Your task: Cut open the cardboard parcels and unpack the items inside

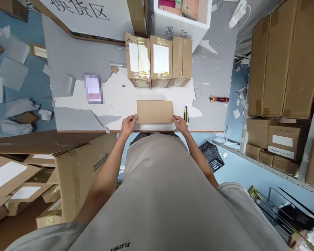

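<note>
The held piece [155, 112] is smooth, matt cardboard, the carton tape [161, 83] glossy, and the shirt [159, 188] matt cloth.

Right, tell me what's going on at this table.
The person's left hand and right hand hold opposite ends of a plain brown cardboard piece at the near edge of the table. A yellow-and-black cutter lies beside the right hand. Three cardboard boxes stand in a row beyond the piece.

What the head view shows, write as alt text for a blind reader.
A person's left hand and right hand hold opposite ends of a brown cardboard rectangle at a table. Three cardboard boxes stand beyond it; a yellow-and-black cutter lies near the right hand.
</note>
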Motion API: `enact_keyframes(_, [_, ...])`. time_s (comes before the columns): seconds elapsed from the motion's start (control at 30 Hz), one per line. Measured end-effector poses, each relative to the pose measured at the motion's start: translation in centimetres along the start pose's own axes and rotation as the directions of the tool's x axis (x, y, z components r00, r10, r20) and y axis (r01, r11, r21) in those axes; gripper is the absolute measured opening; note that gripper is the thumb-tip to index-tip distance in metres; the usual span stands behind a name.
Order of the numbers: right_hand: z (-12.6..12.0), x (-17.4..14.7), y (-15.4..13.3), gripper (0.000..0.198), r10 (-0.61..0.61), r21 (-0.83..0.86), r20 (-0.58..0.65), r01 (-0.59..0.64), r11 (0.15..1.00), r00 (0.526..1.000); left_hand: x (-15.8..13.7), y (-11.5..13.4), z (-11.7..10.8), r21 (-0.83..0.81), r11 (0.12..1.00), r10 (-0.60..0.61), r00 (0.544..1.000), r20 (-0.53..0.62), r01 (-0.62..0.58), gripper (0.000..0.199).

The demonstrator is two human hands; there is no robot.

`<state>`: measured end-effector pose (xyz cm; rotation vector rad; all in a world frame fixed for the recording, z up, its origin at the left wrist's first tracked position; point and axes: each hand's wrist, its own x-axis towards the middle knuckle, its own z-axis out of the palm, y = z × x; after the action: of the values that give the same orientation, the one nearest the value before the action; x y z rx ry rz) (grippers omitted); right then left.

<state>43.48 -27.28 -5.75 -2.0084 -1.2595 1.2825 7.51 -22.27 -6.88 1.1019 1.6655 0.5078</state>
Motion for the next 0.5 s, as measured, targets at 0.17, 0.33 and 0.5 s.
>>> enact_keyframes(0.17, [0.1,-1.4,1.2,0.038,0.055,0.024,-0.006,-0.055,0.998,0.998,-1.2,-1.4,0.6,0.002,0.996,-0.084,0.996,-0.023,0.084,0.043])
enact_keyframes(0.33, [0.9,-2.6,0.9,0.042,0.084,0.065,0.071,-0.089,0.994,0.994,-2.3,-1.1,1.1,-0.004,0.996,-0.092,0.996,-0.007,0.092,0.042])
enact_keyframes(0.5, [0.4,-2.0,-1.4,0.041,0.031,0.104,-0.020,-0.029,0.994,0.999,-2.8,1.6,0.5,-0.085,0.996,-0.041,0.996,-0.082,0.034,0.035])
